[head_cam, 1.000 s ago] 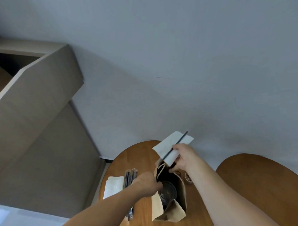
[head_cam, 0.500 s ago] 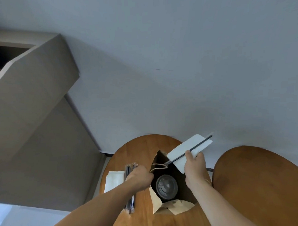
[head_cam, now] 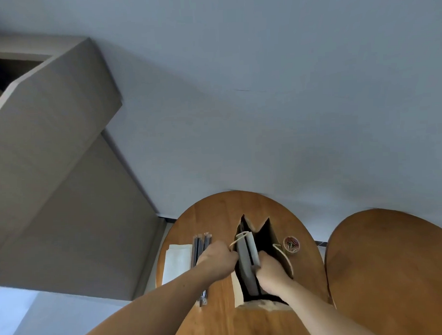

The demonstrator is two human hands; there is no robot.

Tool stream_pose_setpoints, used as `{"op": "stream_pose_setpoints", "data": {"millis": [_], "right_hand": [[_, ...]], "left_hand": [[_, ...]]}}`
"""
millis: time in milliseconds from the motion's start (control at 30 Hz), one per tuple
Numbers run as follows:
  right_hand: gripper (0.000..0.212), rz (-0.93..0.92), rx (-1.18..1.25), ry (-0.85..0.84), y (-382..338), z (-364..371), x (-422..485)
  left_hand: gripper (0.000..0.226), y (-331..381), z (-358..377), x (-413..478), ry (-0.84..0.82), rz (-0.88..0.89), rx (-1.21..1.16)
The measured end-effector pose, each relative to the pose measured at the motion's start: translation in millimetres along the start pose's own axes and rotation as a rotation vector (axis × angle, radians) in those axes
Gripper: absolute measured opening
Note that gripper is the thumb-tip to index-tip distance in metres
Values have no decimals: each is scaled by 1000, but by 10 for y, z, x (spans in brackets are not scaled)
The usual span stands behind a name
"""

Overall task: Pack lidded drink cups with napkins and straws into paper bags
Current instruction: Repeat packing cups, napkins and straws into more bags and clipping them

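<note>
Standing on edge inside the open paper bag (head_cam: 268,228), the white napkin (head_cam: 244,264) is seen leaning against the bag's left wall, its upper end rising just above the rim. A thin dark straw (head_cam: 251,254) is laid along the napkin's right face, and both are pinched together at their near end by the right hand (head_cam: 271,273), whose fingers are curled shut around them; the knuckles are sunk below the rim, so the fingertips themselves are hidden inside the bag. No cup can be made out, since the bottom of the bag is screened by the napkin and the hand. The bag's mouth is held spread by the left hand (head_cam: 218,259), which is closed in a fist just beside the left rim, with the pale cord handle (head_cam: 238,238) gripped in it and looping from the fist up across the napkin's top. The bag stands upright near the middle of a round wooden table (head_cam: 216,217). To the left of the bag, partly covered by the left wrist, a bundle of wrapped straws (head_cam: 201,244) is laid beside a stack of white napkins (head_cam: 177,261), the two touching. To the right of the bag, a small round dish of coloured clips (head_cam: 291,243) is set. A second wooden table (head_cam: 394,274) is placed just beside the first.
</note>
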State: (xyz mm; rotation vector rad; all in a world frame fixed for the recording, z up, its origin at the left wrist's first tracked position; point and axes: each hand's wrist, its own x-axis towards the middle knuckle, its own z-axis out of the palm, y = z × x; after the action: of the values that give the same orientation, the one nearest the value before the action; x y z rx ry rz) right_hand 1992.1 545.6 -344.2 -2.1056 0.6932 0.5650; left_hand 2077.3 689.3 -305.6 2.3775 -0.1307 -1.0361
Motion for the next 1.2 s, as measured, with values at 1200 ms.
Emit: {"op": "stream_pose_setpoints", "data": {"millis": [1200], "right_hand": [[41, -331, -282, 610, -500, -1074, -327]], "left_hand": [[32, 94, -40, -40, -100, 7, -112]]}}
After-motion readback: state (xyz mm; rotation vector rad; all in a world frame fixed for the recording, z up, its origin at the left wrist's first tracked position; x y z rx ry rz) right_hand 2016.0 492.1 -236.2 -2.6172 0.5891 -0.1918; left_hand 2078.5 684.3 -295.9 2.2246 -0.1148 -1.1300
